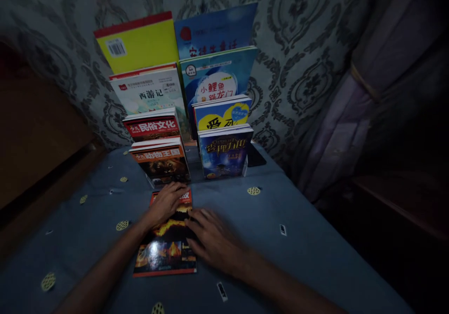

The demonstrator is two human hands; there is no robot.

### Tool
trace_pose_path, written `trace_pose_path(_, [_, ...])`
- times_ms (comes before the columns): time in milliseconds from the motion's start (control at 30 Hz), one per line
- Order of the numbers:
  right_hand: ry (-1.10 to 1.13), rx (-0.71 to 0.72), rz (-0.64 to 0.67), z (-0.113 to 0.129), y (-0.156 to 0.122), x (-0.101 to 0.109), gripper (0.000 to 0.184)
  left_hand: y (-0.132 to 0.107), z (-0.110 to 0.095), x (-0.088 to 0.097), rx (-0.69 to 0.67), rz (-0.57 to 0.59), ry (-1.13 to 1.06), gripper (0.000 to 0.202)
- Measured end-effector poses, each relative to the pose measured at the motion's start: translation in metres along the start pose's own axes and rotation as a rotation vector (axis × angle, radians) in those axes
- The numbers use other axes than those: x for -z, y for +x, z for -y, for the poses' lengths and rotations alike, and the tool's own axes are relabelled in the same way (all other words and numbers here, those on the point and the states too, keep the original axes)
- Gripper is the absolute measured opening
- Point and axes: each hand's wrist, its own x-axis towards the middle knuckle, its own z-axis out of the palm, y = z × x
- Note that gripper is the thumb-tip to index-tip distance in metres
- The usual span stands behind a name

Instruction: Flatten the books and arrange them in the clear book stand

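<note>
A glossy book (164, 253) with a dark and orange cover lies flat before me on the blue tablecloth. Across its upper part rests my left hand (167, 203), fingers stretched out over the title. My right hand (210, 237) is at the book's right edge, slightly blurred, with its fingers spread and their tips on the cover. Just beyond the book stand two columns of upright books. In front on the left is one with a lion on its cover (164, 164); in front on the right is a dark blue book (224, 153).
Behind them rise a white book (149, 89), a yellow book (142, 47), a teal book (217, 73) and a blue book (215, 29), near the patterned wall (301, 5). A dark flat object (257, 156) lies right of the books. A tied curtain (336, 113) hangs at right.
</note>
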Motion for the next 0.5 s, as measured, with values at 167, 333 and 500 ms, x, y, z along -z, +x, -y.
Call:
trace_pose_path(167, [0.025,-0.045,-0.029,-0.006,0.010,-0.003,0.035,0.001,-0.002,0.001,0.011,-0.023,-0.035,0.054])
trace_pose_path(333, [0.015,-0.115,-0.063,-0.021,0.031,-0.009,0.035,-0.001,0.000,-0.002,0.035,-0.051,-0.090,0.053])
trace_pose_path(500, [0.015,-0.157,-0.096,-0.043,0.052,-0.018,0.040,-0.002,0.004,-0.007,0.051,-0.110,-0.125,0.058])
